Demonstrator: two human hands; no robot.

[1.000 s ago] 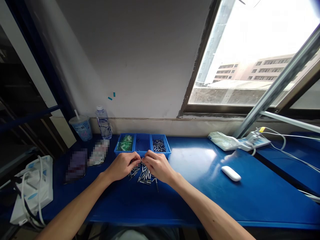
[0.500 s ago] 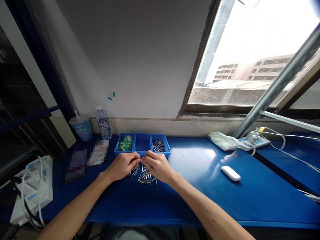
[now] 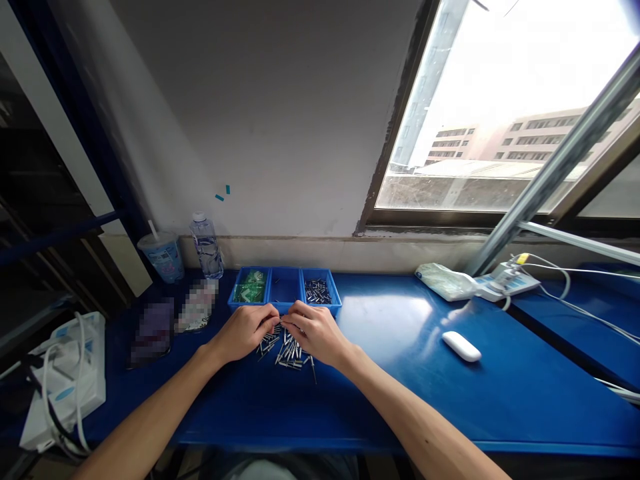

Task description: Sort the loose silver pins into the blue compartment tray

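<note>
Both hands meet over a loose pile of thin metal pins (image 3: 290, 352) on the blue table. My left hand (image 3: 249, 328) has its thumb and fingers pinched together; what they hold is too small to make out. Fingertips of my right hand (image 3: 314, 328) are closed too, nearly touching the left ones, and their contents are hidden. Just behind the hands stands a blue tray (image 3: 337, 301) with three compartments: green pieces (image 3: 251, 287) at left, a nearly bare middle one, and short dark metal parts (image 3: 317, 291) at right.
At the back left stand a cup with a straw (image 3: 165, 257) and a water bottle (image 3: 207, 247). Power strips lie at far left (image 3: 75, 373) and back right (image 3: 510, 280). A white case (image 3: 461, 347) and a plastic packet (image 3: 445, 281) are on the right.
</note>
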